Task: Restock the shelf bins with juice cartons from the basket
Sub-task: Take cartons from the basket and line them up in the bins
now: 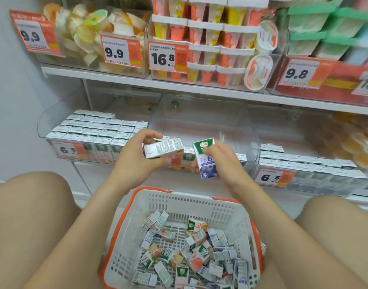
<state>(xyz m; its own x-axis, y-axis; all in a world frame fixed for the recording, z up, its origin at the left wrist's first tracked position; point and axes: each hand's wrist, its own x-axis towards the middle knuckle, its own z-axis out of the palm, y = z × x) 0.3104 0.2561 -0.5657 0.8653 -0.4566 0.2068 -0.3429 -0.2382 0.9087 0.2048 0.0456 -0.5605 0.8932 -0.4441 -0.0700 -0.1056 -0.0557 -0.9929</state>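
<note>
Two cartons: sideways carton [164, 150] is clamped by left hand [135, 158] fingers, blueberry carton [206, 161] by right hand [223, 156] fingers.
Risk: flavours are mixed if both are set in the clear bin [199, 122].

One camera is worn on the head. It looks forward and down (very wide), close over the basket [199, 207], with the shelf [95, 75] just ahead.

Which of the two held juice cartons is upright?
The small green-and-blue blueberry carton in the right hand; the white-sided carton in the left hand lies sideways.
</note>
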